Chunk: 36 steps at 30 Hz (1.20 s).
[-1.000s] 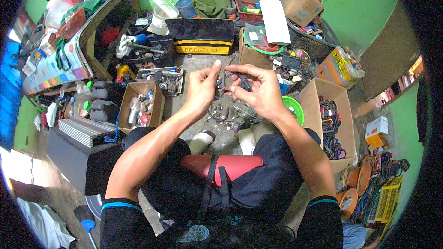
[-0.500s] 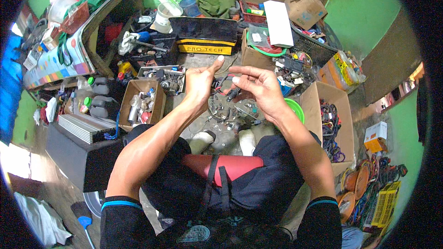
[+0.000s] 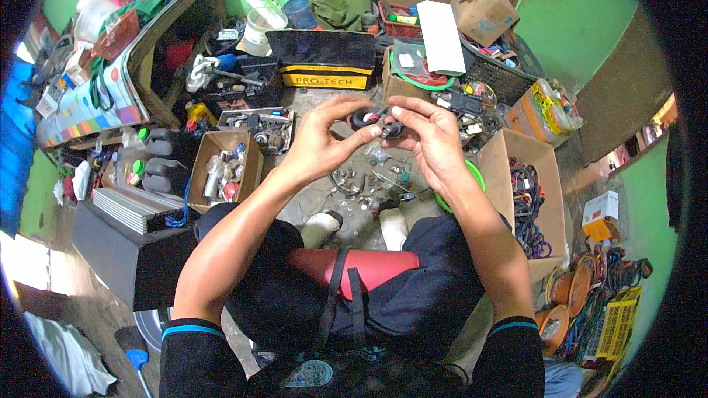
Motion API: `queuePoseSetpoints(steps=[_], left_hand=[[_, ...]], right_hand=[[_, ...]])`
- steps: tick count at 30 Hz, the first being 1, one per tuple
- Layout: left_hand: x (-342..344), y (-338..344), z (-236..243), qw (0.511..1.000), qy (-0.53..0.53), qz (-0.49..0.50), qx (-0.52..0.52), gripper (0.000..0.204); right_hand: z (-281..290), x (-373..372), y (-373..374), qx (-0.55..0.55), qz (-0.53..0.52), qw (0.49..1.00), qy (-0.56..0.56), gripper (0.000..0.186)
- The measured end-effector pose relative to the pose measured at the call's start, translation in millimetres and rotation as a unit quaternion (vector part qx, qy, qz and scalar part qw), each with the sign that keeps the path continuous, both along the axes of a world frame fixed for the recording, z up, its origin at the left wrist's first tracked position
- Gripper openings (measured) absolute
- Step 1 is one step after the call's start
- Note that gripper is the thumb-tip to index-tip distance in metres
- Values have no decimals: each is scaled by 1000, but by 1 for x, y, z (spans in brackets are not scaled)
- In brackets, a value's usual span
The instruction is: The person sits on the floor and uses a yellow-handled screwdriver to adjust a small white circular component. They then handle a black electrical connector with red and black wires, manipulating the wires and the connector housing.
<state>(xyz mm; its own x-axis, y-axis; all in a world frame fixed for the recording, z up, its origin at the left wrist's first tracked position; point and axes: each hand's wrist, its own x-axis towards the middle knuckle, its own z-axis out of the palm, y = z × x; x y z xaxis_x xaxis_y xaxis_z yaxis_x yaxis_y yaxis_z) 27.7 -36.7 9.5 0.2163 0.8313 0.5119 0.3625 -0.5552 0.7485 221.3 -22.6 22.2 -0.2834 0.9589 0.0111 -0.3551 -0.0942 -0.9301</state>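
Above the floor in front of me, a small black cylindrical part (image 3: 392,130) sits in the fingers of my right hand (image 3: 431,136); it looks like a connector or plug. My left hand (image 3: 324,136) curls in from the other side, its thumb tip touching the same part. A looped black cable-like piece (image 3: 361,118) with a hint of red lies between the left thumb and fingers. Finger overlap hides how the two pieces join. Below the hands, loose small metal and plastic parts (image 3: 358,180) are scattered on the grey floor, between my feet and a black-and-yellow box (image 3: 328,79).
An open carton of tangled cables (image 3: 557,199) stands at my right, beside a green basin rim (image 3: 476,173). To the left are a small carton of parts (image 3: 254,169), a ribbed metal heat sink (image 3: 136,206) and a black speaker-like box (image 3: 110,250). A red cushion-like piece (image 3: 376,262) crosses my lap.
My hands have come together. The black part, which hung lower between them, is now up at the fingertips. My left thumb has dropped from pointing upward onto it.
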Motion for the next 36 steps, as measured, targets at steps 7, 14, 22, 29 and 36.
queuePoseSetpoints(steps=[7,14,22,29,36], left_hand=[[4,-3,-2,991,-61,39,-114,26],[2,1,-12,995,-20,59,-81,29],[7,1,-5,966,-146,-30,-211,28],[-8,-6,8,880,-309,-97,-346,27],[-7,-2,-6,846,-384,-157,-335,35]], right_hand=[[4,0,-3,92,57,994,-33,29],[-4,-1,-2,313,-87,904,-278,33],[-19,-10,0,296,-98,946,-85,33],[-15,-17,-2,378,-83,914,-122,30],[-25,-28,-3,260,-90,959,74,32]])
